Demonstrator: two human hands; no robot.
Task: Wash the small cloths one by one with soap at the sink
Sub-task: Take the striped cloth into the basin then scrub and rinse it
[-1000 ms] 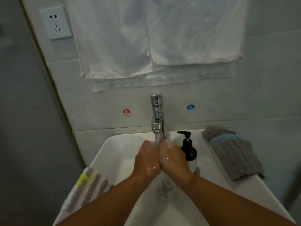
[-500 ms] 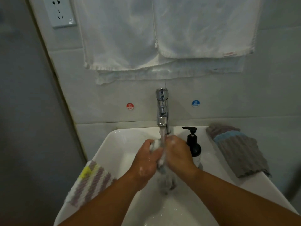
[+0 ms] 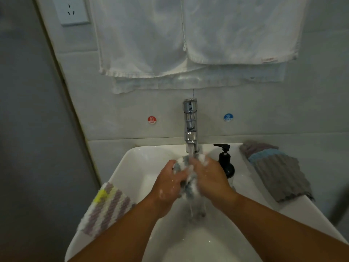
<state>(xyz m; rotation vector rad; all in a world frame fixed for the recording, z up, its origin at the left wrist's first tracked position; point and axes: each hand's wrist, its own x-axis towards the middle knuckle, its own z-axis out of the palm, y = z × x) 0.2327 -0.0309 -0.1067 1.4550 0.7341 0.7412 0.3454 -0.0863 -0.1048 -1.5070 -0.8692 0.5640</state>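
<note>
A wet grey-and-white striped cloth [image 3: 188, 183] is bunched between my two hands under the running chrome tap [image 3: 190, 125]. My left hand [image 3: 169, 183] grips its left side and my right hand [image 3: 209, 176] grips its right side; both hands carry soap foam. The cloth's lower end hangs down into the white sink [image 3: 136, 167]. A black soap pump bottle [image 3: 225, 161] stands on the rim just right of my right hand.
A purple, white and yellow striped cloth [image 3: 107, 208] lies over the sink's left rim. A grey cloth with a blue band [image 3: 275, 174] lies on the right rim. White towels [image 3: 188, 44] hang on the wall above, with a socket [image 3: 72, 12] at upper left.
My hands have kept rubbing under the tap and parted a little, so more of the striped cloth shows between them. The camera has tilted downward.
</note>
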